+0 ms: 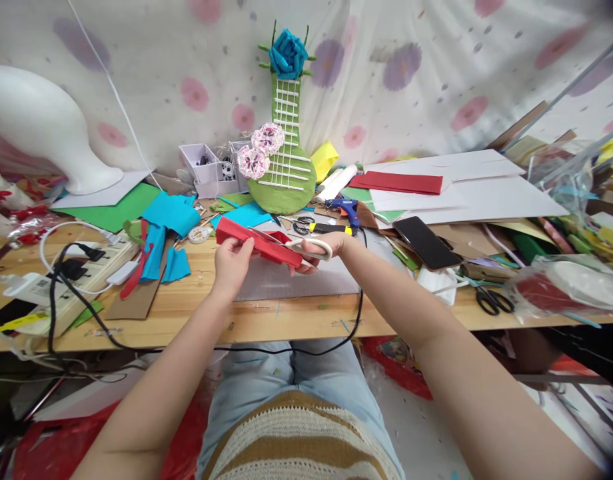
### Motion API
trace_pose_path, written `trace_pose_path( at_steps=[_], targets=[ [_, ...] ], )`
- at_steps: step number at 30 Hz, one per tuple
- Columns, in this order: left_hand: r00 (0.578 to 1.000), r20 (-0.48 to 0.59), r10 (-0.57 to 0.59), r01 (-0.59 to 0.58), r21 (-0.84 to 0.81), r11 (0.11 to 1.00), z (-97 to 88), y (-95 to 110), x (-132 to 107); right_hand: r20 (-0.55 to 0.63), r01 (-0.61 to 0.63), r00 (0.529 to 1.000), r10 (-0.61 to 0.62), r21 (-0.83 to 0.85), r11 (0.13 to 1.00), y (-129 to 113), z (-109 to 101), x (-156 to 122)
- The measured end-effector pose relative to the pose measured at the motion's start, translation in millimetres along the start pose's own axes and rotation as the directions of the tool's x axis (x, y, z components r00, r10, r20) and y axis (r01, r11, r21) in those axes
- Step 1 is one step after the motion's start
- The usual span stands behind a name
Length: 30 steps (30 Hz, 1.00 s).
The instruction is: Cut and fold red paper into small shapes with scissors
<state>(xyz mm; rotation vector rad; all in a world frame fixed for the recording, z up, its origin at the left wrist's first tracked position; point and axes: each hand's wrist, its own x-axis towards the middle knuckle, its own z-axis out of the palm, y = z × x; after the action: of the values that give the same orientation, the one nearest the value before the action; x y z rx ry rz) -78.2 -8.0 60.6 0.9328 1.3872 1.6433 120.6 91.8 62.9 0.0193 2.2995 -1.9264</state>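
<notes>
My left hand (234, 260) pinches the left part of a folded red strip (236, 233), which looks like crepe paper, above the table. In my right hand (331, 248) is a pair of scissors (314, 250) with pale handles. Their blades lie along the red strip and appear to cut into it lengthwise; the exact cut is partly hidden. Beneath both hands lies a grey board (296, 283). Just behind them stands a green guitar shape (286, 193) with white strings, a blue paper flower (289, 55) on top and two pink-white flowers (260, 151) on its side.
A blue glue gun (349, 210) and a yellow-black tool (331, 229) lie behind my right hand. To the right are a phone (426, 243) and black scissors (494, 301). A power strip (81, 287) with cables sits at left. A black cable (360, 313) hangs over the front edge.
</notes>
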Motion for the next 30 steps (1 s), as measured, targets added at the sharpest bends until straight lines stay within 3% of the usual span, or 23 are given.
trace_pose_path(
  at_steps=[3,9,11,14,17,19,22,25,27,30],
  targets=[
    [0.995,-0.04,0.09,-0.088,0.069,0.994,-6.5,3.0,6.7,0.011,-0.018,1.0,0.018,0.038,0.999,5.8,1.6,2.2],
    [0.986,-0.098,0.134,-0.135,-0.008,0.991,-15.3,20.8,35.3,0.027,-0.029,0.999,0.028,0.028,0.999,-2.5,6.2,-16.9],
    [0.979,-0.079,0.186,-0.184,0.025,0.983,-19.7,26.1,49.2,-0.029,-0.018,0.999,0.018,0.001,1.0,-13.4,8.8,-25.6],
    [0.978,-0.009,0.21,-0.206,0.156,0.966,-29.7,36.5,70.7,-0.247,-0.001,0.969,-0.017,-0.073,0.997,-29.2,12.4,-33.2],
    [0.981,0.176,0.078,-0.129,0.301,0.945,-39.3,54.4,90.0,-0.511,-0.041,0.859,-0.036,-0.139,0.989,-34.8,12.6,-32.0],
    [0.952,0.293,-0.089,-0.024,0.359,0.933,-41.9,68.9,100.7,-0.678,-0.105,0.735,-0.009,-0.126,0.986,-32.2,9.8,-25.6],
    [0.891,0.329,-0.312,0.165,0.404,0.9,-38.5,86.9,111.3,-0.835,-0.09,0.55,0.005,-0.054,0.994,-26.1,2.8,-8.5],
    [0.808,0.292,-0.512,0.366,0.433,0.824,-29.1,94.9,113.1,-0.895,0.071,0.446,-0.03,0.002,0.997,-26.5,-4.6,11.4],
    [0.77,0.271,-0.577,0.448,0.416,0.792,-21.9,95.5,109.5,-0.893,0.148,0.448,-0.046,0.024,0.989,-31.1,-8.2,22.0],
    [0.812,0.274,-0.515,0.43,0.317,0.845,-11.9,92.7,100.2,-0.814,0.187,0.578,-0.052,0.071,0.98,-38.8,-11.1,31.9]
  ],
)
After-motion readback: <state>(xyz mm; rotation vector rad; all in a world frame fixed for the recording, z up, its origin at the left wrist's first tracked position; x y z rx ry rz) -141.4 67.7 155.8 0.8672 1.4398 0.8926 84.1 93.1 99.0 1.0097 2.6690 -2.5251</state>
